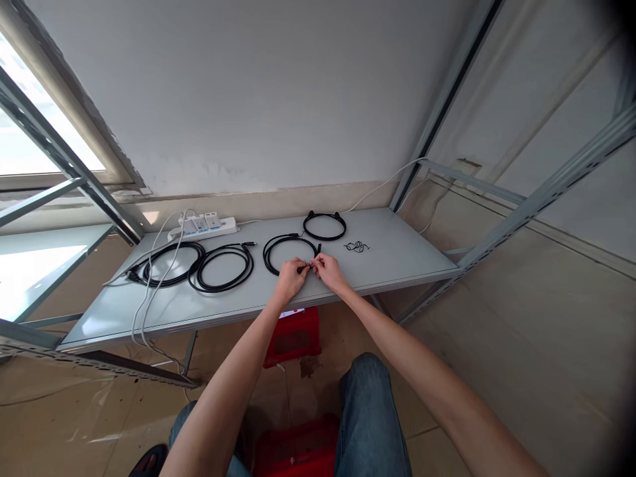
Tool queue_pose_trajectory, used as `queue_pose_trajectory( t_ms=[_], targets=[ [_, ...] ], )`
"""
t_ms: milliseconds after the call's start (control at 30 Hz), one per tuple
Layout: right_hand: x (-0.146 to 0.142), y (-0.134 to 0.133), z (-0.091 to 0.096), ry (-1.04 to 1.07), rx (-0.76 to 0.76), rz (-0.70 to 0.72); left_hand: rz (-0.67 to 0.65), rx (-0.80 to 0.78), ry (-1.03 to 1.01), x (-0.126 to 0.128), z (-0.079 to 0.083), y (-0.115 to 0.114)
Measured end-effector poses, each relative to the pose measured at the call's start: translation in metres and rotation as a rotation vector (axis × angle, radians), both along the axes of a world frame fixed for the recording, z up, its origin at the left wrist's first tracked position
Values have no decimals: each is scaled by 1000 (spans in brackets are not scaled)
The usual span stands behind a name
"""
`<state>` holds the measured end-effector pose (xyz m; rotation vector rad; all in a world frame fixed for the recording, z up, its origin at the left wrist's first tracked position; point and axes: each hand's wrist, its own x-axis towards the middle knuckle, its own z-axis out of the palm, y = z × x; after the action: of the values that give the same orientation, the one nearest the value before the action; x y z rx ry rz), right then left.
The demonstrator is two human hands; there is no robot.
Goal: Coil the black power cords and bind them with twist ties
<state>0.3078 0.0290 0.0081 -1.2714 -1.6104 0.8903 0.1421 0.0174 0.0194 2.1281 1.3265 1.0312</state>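
A black coiled cable point(266, 258) lies on the grey shelf in front of me, with a plug end showing on its far side. Against the near edge of this coil, my left hand point(291, 278) is closed, thumb and fingers pinched on the cable. My right hand point(328, 270) is closed right beside it, fingertips pinching a thin dark strand that looks like a twist tie. The fingers partly hide the strand and that stretch of cable. To the right of my hands is a small pile of black twist ties point(356, 247).
Other black cable coils lie on the shelf point(397, 255): one behind point(324, 238), two at left point(221, 289) point(171, 283). A white power strip point(213, 230) with plugs stands by the wall; white cords hang over the front edge. Metal posts frame the shelf. Red stools point(293, 338) are below.
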Motion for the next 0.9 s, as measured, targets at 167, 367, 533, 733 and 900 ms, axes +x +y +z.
queue_pose_trajectory(
  t_ms=[167, 367, 533, 733, 900],
  targets=[
    [-9, 2, 5, -263, 21, -176, 9, -21, -3, 1, -2, 1],
    [-9, 0, 2, -177, 77, -120, 51, -56, -27, 2, -3, 2],
    [-6, -7, 5, -22, 49, 36, 139, -91, 32, 2, -4, 4],
    [16, -19, 26, -449, 486, 228, 139, -110, 39, 1, -4, 2],
    [30, -3, 50, -917, 712, 615, 126, -136, -12, -1, -3, -1]
  ],
)
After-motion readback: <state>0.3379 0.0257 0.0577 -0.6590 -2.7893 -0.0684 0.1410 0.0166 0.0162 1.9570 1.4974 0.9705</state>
